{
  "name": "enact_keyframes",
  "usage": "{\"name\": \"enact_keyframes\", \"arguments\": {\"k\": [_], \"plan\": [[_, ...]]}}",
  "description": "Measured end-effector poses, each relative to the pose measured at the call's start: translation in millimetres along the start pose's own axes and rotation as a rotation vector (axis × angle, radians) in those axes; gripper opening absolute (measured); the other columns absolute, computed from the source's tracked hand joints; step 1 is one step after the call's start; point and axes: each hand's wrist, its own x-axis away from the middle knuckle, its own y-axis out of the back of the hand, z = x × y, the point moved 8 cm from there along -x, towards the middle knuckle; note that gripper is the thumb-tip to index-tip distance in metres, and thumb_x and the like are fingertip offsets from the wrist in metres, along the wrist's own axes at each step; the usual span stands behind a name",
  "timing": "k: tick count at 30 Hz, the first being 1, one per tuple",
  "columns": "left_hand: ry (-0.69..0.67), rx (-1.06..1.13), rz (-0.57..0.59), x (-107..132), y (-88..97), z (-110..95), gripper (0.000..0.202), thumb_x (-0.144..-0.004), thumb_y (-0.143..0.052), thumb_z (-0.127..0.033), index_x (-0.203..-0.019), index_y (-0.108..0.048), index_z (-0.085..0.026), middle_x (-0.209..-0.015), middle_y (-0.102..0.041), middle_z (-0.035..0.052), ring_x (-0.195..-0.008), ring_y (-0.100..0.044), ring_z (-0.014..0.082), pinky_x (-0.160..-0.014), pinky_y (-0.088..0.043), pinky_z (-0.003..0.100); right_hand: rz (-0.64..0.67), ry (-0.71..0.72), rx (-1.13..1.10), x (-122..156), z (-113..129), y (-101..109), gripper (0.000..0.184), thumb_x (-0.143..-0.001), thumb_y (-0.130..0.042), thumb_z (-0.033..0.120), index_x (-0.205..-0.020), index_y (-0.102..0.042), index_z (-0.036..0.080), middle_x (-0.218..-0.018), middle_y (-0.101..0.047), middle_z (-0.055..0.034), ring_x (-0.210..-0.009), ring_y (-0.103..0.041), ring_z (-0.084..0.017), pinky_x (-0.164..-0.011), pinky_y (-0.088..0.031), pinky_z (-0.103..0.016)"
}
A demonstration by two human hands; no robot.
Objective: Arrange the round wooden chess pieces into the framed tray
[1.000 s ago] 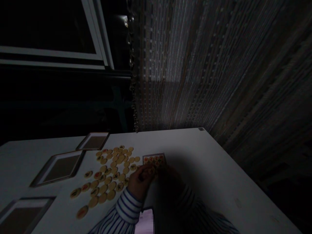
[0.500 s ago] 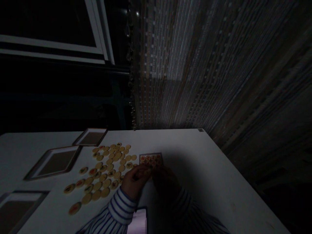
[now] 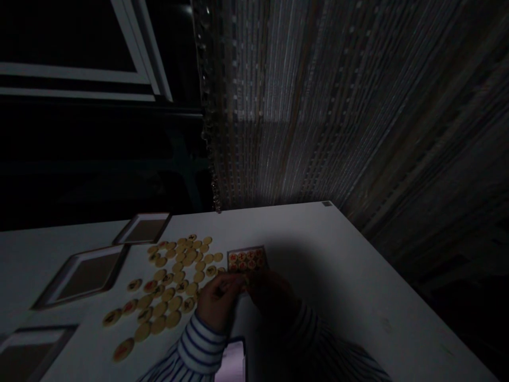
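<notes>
The scene is very dark. On a white table [image 3: 326, 249] lie several round yellow game pieces [image 3: 175, 276] with red or dark marks. A small square box [image 3: 246, 258] holds a few of the same pieces in rows. My left hand [image 3: 217, 302], in a striped sleeve, has its fingers curled in a pinch at the near edge of the box. My right hand [image 3: 270, 294] sits in shadow just right of it, fingers bent towards the left hand. What either hand holds is hidden.
Three shallow square trays [image 3: 81, 273] lie in a row along the table's left side. A lit phone screen [image 3: 230, 366] shows by my left sleeve. A beaded curtain [image 3: 318, 106] hangs behind the table, with a dark window frame at the upper left.
The view has drifted a little. Both hands stay together at the near edge of the box, with only small finger movement.
</notes>
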Motion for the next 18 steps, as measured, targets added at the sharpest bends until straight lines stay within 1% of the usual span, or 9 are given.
{"name": "enact_keyframes", "arguments": {"k": [4, 7, 9, 13, 15, 18], "plan": [[-0.014, -0.050, 0.018, 1, -1.7, -1, 0.024, -0.065, -0.060, -0.039, -0.070, -0.066, -0.016, -0.071, -0.070, 0.0058, -0.068, -0.065, 0.0188, -0.064, -0.053, 0.029, 0.013, -0.135, -0.085, -3, -3, 4, 0.021, -0.082, -0.045, 0.030, -0.081, -0.062, 0.019, -0.073, -0.067, -0.0054, -0.063, -0.061, -0.014, -0.056, -0.049, -0.023], [-0.037, -0.102, -0.021, 1, 2.8, 1, 0.025, -0.066, -0.059, -0.040, -0.072, -0.067, -0.016, -0.072, -0.070, 0.0058, -0.069, -0.064, 0.0186, -0.064, -0.053, 0.029, -0.002, -0.202, -0.130, -5, -6, 8, 0.022, -0.081, -0.047, 0.032, -0.079, -0.064, 0.018, -0.070, -0.067, -0.0054, -0.058, -0.061, -0.014, -0.051, -0.049, -0.022], [-0.050, -0.133, -0.020, 0, 4.1, 2, 0.025, -0.066, -0.059, -0.039, -0.072, -0.068, -0.016, -0.072, -0.070, 0.0057, -0.068, -0.064, 0.0185, -0.064, -0.052, 0.029, -0.013, -0.183, -0.194, -5, -6, 8, 0.021, -0.080, -0.048, 0.032, -0.081, -0.064, 0.019, -0.071, -0.067, -0.0051, -0.060, -0.061, -0.014, -0.052, -0.050, -0.022], [-0.059, -0.151, 0.017, -1, 2.2, 2, 0.022, -0.066, -0.060, -0.037, -0.071, -0.068, -0.017, -0.070, -0.070, 0.0053, -0.066, -0.064, 0.0182, -0.063, -0.052, 0.028, -0.037, -0.082, -0.325, -3, -4, 8, 0.018, -0.080, -0.048, 0.029, -0.087, -0.063, 0.021, -0.079, -0.067, -0.0053, -0.069, -0.063, -0.014, -0.060, -0.052, -0.025], [-0.051, -0.137, 0.010, -1, 2.0, 0, 0.022, -0.066, -0.060, -0.036, -0.071, -0.068, -0.016, -0.070, -0.070, 0.0054, -0.066, -0.065, 0.0183, -0.063, -0.053, 0.027, -0.030, -0.104, -0.330, -2, -6, 8, 0.019, -0.081, -0.048, 0.029, -0.087, -0.064, 0.021, -0.081, -0.068, -0.0057, -0.071, -0.063, -0.015, -0.062, -0.052, -0.026], [-0.003, -0.087, 0.026, 0, -0.3, -1, 0.025, -0.065, -0.061, -0.037, -0.076, -0.068, -0.016, -0.073, -0.071, 0.0057, -0.068, -0.066, 0.0189, -0.060, -0.054, 0.026, -0.009, -0.177, -0.299, -2, -8, 11, 0.019, -0.081, -0.048, 0.030, -0.087, -0.064, 0.020, -0.081, -0.068, -0.0061, -0.072, -0.064, -0.016, -0.063, -0.052, -0.027]]}}
